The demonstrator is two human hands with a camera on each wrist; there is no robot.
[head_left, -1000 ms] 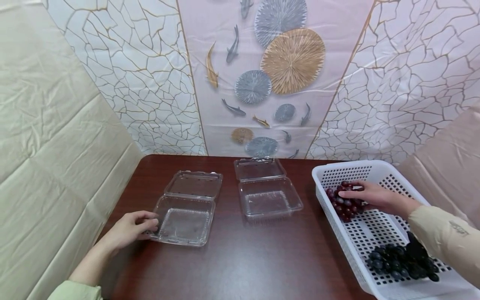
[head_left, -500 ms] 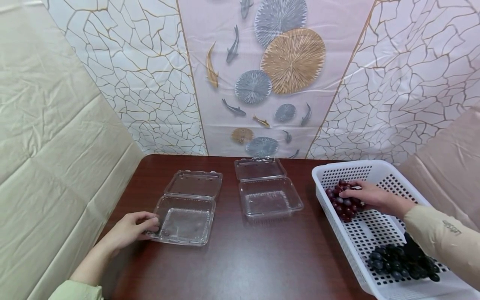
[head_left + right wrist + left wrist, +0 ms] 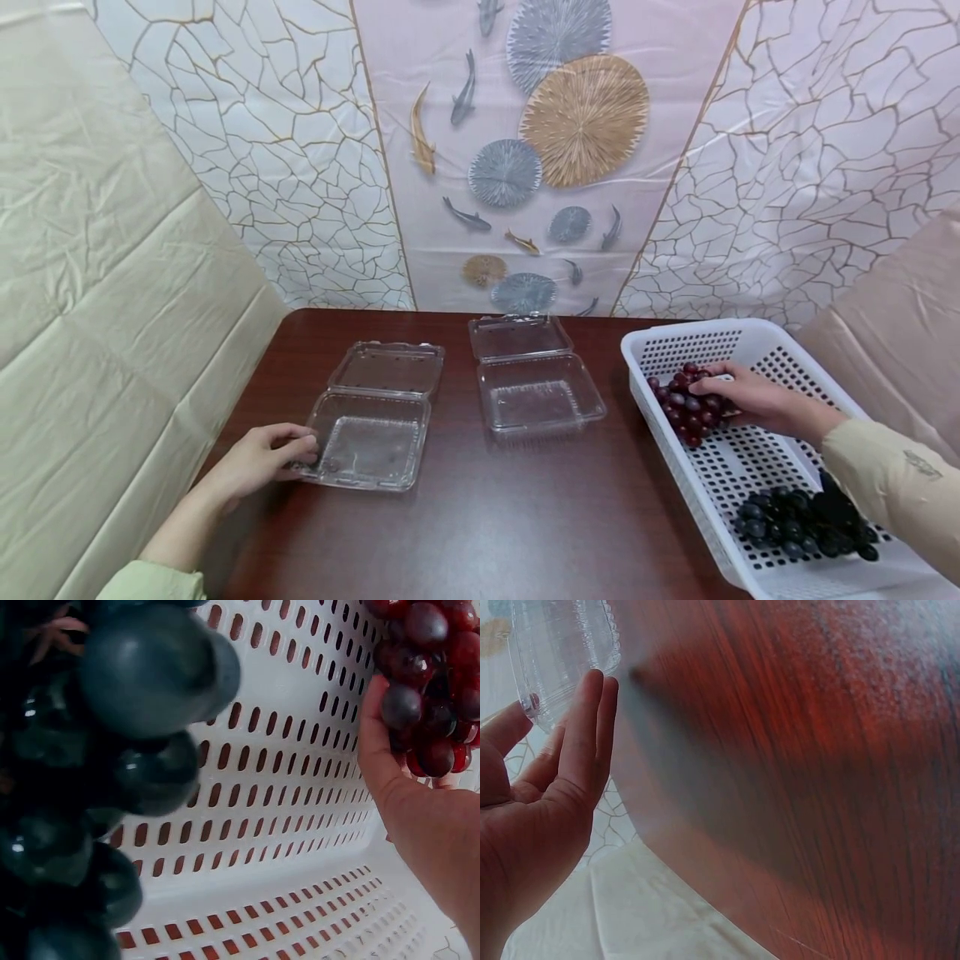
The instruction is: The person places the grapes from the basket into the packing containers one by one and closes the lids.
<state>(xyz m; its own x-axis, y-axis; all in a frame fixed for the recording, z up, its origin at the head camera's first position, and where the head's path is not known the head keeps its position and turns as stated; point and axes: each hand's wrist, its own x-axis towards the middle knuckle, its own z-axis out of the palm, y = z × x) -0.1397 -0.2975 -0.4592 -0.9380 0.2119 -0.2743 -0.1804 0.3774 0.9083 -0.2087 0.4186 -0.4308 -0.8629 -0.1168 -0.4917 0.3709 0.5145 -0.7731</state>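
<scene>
My right hand (image 3: 753, 396) grips a bunch of red grapes (image 3: 678, 408) in the far part of the white basket (image 3: 678, 479). Up close in the right wrist view, the thumb and fingers curl about the red grapes (image 3: 431, 682). A bunch of black grapes (image 3: 795, 525) lies in the near part, under my right forearm. My left hand (image 3: 262, 454) pinches the near left corner of a clear plastic clamshell container (image 3: 367, 483), whose lid is folded back. In the left wrist view, the thumb and fingers are on either side of the container's edge (image 3: 562, 667).
A second clear clamshell container (image 3: 540, 421), lid also folded back, stands between the first one and the basket. All rest on a dark red-brown table (image 3: 480, 517). Patterned cloth (image 3: 495, 250) hangs behind the table, with plain cloth (image 3: 135, 400) along the left side.
My right hand and the red grapes have shifted slightly within the basket, the thumb a little to the right along the bunch. My left hand and both containers have stayed put.
</scene>
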